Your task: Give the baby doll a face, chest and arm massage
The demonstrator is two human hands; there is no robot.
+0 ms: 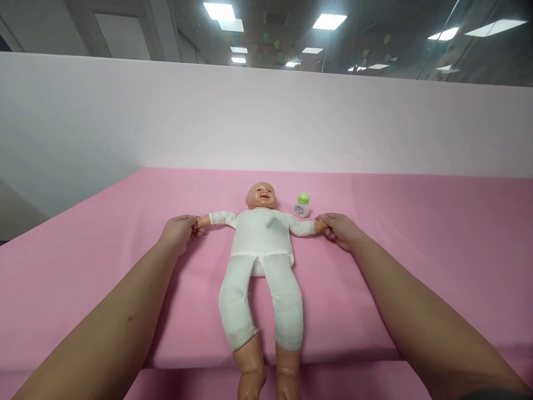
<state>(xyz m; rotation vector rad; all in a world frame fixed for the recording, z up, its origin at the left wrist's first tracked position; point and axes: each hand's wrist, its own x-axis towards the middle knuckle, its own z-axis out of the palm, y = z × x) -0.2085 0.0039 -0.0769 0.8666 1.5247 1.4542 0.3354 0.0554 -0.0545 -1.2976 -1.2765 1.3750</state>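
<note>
At frame centre, I list: one doll [261, 236], supine, its hands pinched by my left hand [181, 229] and right hand [339, 228]; green-lidded jar [302, 206], near the right; pink surface [333, 305]; white wall [266, 122] behind; light panels [330, 22], top.

The doll [262, 232] lies on the table [341, 311] over there between left hand [180, 230] and right hand [340, 229], head toward the wall [266, 116] behind; a jar [302, 206] stands between head and right hand.

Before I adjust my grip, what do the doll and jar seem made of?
Doll: glossy head and feet, catching highlights, look vinyl or plastic; body seems matte cloth, with visible seams. Jar: likely plastic, from its smooth green lid; glass possible.
</note>
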